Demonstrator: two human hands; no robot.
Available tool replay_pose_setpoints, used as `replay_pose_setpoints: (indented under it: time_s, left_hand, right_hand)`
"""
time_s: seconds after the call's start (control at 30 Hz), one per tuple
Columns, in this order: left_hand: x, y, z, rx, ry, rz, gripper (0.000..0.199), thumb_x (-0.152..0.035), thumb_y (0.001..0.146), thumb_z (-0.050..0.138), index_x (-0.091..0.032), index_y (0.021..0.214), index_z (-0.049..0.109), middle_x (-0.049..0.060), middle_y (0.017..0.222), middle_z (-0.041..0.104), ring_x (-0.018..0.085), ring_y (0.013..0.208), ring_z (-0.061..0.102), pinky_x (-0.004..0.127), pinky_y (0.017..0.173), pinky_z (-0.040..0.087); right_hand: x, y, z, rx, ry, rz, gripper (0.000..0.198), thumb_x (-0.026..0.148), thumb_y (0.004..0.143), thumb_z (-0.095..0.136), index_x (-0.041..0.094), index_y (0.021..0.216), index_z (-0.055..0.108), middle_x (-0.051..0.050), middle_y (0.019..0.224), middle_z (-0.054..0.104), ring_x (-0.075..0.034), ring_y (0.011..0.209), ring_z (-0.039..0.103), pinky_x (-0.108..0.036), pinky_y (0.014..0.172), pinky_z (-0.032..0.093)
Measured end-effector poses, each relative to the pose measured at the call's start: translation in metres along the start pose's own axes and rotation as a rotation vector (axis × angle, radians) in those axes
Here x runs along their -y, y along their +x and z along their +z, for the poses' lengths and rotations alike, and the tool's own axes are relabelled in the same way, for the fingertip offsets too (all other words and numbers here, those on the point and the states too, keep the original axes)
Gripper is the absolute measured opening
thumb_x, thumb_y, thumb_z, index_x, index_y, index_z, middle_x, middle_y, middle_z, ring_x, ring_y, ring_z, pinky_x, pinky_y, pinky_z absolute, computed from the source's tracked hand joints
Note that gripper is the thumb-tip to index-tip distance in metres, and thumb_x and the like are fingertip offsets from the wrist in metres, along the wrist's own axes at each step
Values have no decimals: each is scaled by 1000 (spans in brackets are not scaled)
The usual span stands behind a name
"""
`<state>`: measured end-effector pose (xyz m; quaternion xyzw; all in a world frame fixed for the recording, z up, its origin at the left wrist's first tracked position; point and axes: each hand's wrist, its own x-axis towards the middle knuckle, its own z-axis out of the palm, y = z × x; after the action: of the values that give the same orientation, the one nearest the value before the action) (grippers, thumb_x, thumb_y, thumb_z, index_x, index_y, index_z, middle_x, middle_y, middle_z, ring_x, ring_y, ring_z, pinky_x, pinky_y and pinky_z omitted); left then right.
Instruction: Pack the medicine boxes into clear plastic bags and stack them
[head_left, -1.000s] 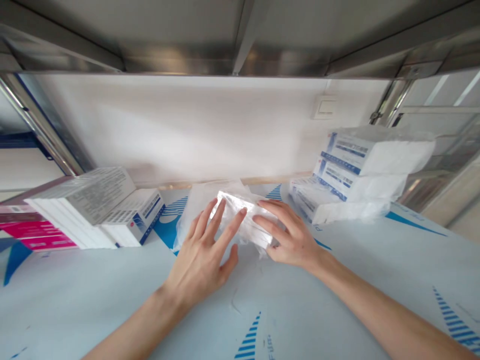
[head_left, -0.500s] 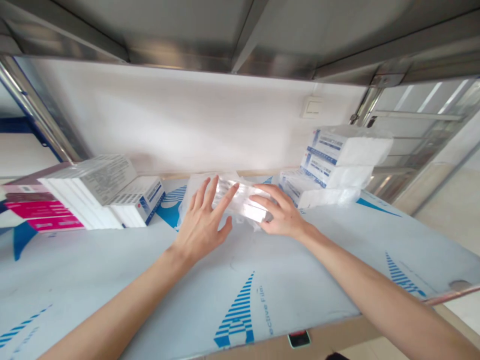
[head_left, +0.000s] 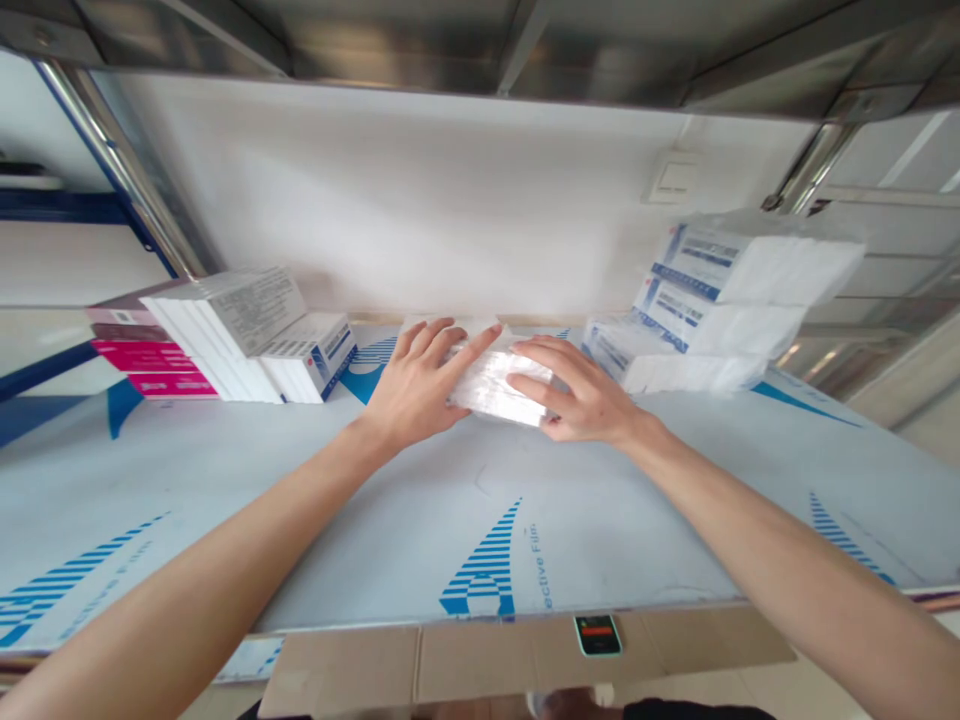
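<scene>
A pack of white boxes in shiny clear plastic wrap lies on the film-covered shelf between my hands. My left hand grips its left end, with the fingers over the top and the thumb low at the front. At the right end, my right hand holds the pack, fingers curved over its top and side. Glare hides the print on the pack, and my fingers cover part of it.
Plastic-wrapped white and blue boxes are stacked on the right. To the left stand white boxes and pink boxes. A metal shelf hangs overhead. Below the front edge, a phone rests on cardboard.
My left hand has closed from spread fingers onto the pack's left end. My right hand keeps its hold. The view has shifted, showing more cardboard below the shelf edge.
</scene>
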<state>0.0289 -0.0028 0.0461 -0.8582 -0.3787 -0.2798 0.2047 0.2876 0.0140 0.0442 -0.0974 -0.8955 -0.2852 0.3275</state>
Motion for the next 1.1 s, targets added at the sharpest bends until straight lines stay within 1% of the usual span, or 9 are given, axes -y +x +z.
replay_pose_setpoints:
  time_s: [0.1,0.17,0.33,0.47,0.6,0.8,0.9,0.97,1.1]
  left_hand:
    - [2,2,-6,-18,-41,2,82,-26,79,72,-22,153,37,15,127,60,35,122,56,51,104,44]
    - [3,4,-14,-21,-104,-5,76,-34,81,72,-23,150,42,15,124,62,33,113,61,49,98,49]
    - [6,11,-47,48,-450,-3,61,-49,81,73,-21,133,58,9,118,68,23,96,67,32,82,53]
    - [5,16,-68,291,-633,81,53,-42,89,67,-24,137,56,7,122,70,20,97,67,28,81,51]
    - [7,15,-70,465,-657,135,55,-39,88,68,-27,140,55,9,127,67,22,106,65,32,89,48]
    - [10,11,-64,567,-576,79,51,-44,83,71,-27,130,58,6,119,66,22,101,63,33,87,45]
    - [8,10,-64,601,-543,35,50,-45,80,72,-26,124,56,5,115,65,22,98,60,33,85,44]
    - [8,9,-64,603,-543,11,50,-45,77,75,-24,118,56,4,112,62,21,94,59,31,82,44]
    - [8,11,-62,525,-656,42,53,-50,65,84,-20,99,55,7,117,56,22,97,57,33,83,47]
  right_hand:
    - [-2,-1,-3,-31,-6,28,61,6,73,60,25,129,49,-14,140,49,-33,126,54,-54,96,56]
    - [-3,0,-5,-68,21,65,61,16,76,67,27,133,47,-15,136,52,-33,120,58,-52,89,58]
    - [-3,7,-18,-188,371,341,68,43,75,77,27,134,48,-10,118,64,-29,103,66,-44,84,58]
    - [-1,12,-29,-64,694,444,62,46,78,69,24,133,50,-7,112,65,-23,96,67,-36,79,57]
    - [3,12,-27,68,686,401,60,44,76,68,24,130,51,-6,110,66,-20,91,66,-34,79,54]
    - [9,10,-19,262,553,380,63,52,74,71,24,127,54,-8,111,66,-25,98,63,-40,86,49]
    - [10,13,-20,292,628,400,66,61,75,70,23,127,55,-8,112,65,-25,99,62,-41,87,48]
    - [10,17,-20,288,728,441,61,65,81,64,23,124,58,-7,109,67,-23,95,63,-39,84,49]
    - [8,20,-22,270,773,512,36,41,90,62,23,122,60,-5,107,70,-20,90,65,-35,80,51]
